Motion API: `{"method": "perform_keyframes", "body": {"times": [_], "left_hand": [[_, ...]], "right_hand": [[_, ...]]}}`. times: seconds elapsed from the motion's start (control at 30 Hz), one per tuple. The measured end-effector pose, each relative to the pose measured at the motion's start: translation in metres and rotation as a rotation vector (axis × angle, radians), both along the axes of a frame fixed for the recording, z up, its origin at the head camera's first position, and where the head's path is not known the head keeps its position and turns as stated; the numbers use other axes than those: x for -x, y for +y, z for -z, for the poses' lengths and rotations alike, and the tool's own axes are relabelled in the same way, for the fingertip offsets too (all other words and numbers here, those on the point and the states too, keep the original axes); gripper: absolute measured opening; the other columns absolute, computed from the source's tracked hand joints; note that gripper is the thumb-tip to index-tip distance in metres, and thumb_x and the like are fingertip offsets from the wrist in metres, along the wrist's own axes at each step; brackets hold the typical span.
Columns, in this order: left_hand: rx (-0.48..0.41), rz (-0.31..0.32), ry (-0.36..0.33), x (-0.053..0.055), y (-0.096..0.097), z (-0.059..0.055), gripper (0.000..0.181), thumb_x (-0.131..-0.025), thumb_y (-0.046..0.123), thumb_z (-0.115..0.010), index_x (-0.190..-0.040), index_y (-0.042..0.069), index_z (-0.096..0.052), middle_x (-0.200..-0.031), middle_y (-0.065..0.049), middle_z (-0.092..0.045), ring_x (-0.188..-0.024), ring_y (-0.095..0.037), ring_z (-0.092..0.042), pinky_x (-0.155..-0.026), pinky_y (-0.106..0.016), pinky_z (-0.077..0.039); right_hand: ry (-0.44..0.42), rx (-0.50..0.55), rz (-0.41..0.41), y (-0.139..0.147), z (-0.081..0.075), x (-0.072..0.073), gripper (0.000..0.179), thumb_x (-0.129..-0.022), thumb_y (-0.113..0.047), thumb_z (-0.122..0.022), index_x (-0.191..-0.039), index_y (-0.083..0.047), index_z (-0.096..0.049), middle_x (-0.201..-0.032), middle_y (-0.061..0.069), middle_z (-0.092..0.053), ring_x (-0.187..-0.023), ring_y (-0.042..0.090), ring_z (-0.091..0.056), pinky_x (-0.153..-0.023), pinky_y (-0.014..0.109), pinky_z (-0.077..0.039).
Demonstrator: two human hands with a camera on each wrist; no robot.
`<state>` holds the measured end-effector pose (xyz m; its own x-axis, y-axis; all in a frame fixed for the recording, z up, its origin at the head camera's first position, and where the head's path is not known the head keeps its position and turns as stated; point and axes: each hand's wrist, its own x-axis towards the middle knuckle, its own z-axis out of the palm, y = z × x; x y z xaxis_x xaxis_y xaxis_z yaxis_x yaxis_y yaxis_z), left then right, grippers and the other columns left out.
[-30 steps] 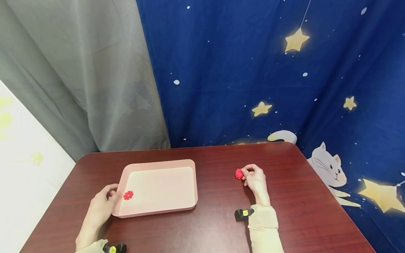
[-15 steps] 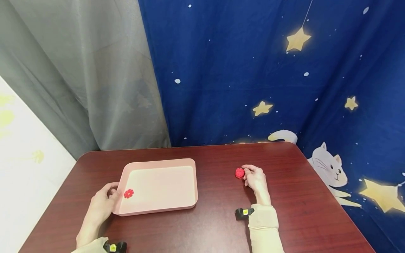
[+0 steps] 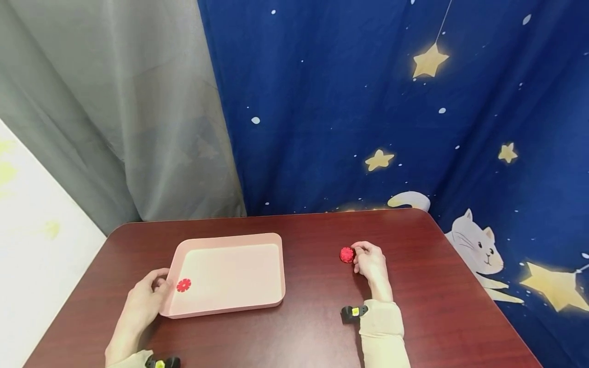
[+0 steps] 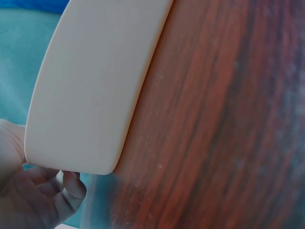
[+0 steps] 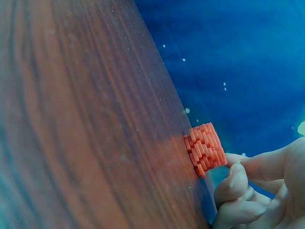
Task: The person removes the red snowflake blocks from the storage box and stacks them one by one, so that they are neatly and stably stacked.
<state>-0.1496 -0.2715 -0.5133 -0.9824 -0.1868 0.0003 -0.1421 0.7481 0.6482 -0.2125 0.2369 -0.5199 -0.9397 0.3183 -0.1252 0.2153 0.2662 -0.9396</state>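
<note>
A pale pink tray lies on the left half of the table, with one red notched disc flat inside near its left end. My left hand holds the tray's left wall; the left wrist view shows the hand at the tray's corner, some fingers curled. To the right of the tray stands a short stack of red notched discs, several layers high in the right wrist view. My right hand has thumb and index fingertip together at the stack's upper edge, pinching the top disc.
The dark red-brown table carries the tray and stack. Behind it hang a grey curtain and a blue curtain with stars. A white panel borders the left side.
The view has shifted slightly. Fingertips of my right hand cover a little less of the disc stack than a second ago. My left hand and the tray keep their places.
</note>
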Motion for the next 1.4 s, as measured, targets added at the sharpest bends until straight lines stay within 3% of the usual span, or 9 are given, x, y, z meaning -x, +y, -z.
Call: {"method": "perform_keyframes", "body": {"times": [0.4, 0.63, 0.73, 1.0, 1.3, 1.4], "left_hand": [[-0.008, 0.019, -0.006, -0.001, -0.002, 0.0, 0.038, -0.101, 0.023, -0.051, -0.131, -0.001, -0.052, -0.097, -0.01, -0.056, -0.08, -0.021, -0.05, -0.063, -0.029, -0.039], [-0.008, 0.03, 0.005, -0.002, 0.0, 0.0, 0.037, -0.101, 0.022, -0.052, -0.13, -0.001, -0.053, -0.096, -0.01, -0.057, -0.079, -0.021, -0.05, -0.063, -0.029, -0.039], [-0.006, 0.03, 0.016, -0.002, -0.001, 0.0, 0.037, -0.101, 0.022, -0.052, -0.13, -0.002, -0.053, -0.097, -0.011, -0.057, -0.08, -0.022, -0.05, -0.064, -0.03, -0.039], [-0.032, 0.023, -0.014, -0.004, -0.001, 0.001, 0.038, -0.101, 0.021, -0.05, -0.132, -0.002, -0.051, -0.1, -0.012, -0.057, -0.082, -0.022, -0.05, -0.065, -0.03, -0.04], [-0.029, 0.018, 0.001, -0.005, -0.001, -0.001, 0.038, -0.101, 0.021, -0.052, -0.131, -0.002, -0.052, -0.1, -0.013, -0.057, -0.085, -0.024, -0.051, -0.067, -0.032, -0.04], [-0.036, 0.019, 0.009, -0.004, -0.001, -0.002, 0.038, -0.101, 0.022, -0.053, -0.13, -0.002, -0.052, -0.101, -0.013, -0.057, -0.085, -0.024, -0.051, -0.067, -0.031, -0.04]], "right_hand": [[0.102, -0.142, -0.073, -0.028, -0.024, -0.005, 0.019, -0.099, -0.013, -0.054, -0.109, -0.006, -0.069, -0.068, 0.018, -0.06, -0.042, 0.018, -0.047, -0.045, 0.026, -0.04], [0.286, -0.271, -0.249, -0.073, -0.042, -0.007, 0.015, -0.097, -0.012, -0.058, -0.103, -0.011, -0.071, -0.06, 0.007, -0.059, -0.043, 0.015, -0.051, -0.044, 0.03, -0.041], [0.324, -0.295, -0.331, -0.1, -0.048, -0.008, 0.014, -0.097, -0.014, -0.059, -0.103, -0.014, -0.071, -0.062, 0.006, -0.061, -0.045, 0.014, -0.054, -0.046, 0.031, -0.044], [0.236, -0.235, -0.506, -0.159, -0.057, -0.003, 0.019, -0.098, -0.019, -0.058, -0.11, -0.01, -0.07, -0.066, 0.005, -0.062, -0.046, 0.014, -0.055, -0.047, 0.031, -0.047], [0.138, -0.265, -0.695, -0.212, -0.066, 0.024, 0.017, -0.095, -0.015, -0.06, -0.11, -0.009, -0.069, -0.072, 0.006, -0.066, -0.051, 0.024, -0.062, -0.05, 0.027, -0.048], [0.124, -0.207, -0.748, -0.23, -0.065, 0.03, 0.018, -0.096, -0.015, -0.061, -0.111, -0.01, -0.068, -0.077, 0.013, -0.068, -0.05, 0.023, -0.061, -0.046, 0.026, -0.044]]}}
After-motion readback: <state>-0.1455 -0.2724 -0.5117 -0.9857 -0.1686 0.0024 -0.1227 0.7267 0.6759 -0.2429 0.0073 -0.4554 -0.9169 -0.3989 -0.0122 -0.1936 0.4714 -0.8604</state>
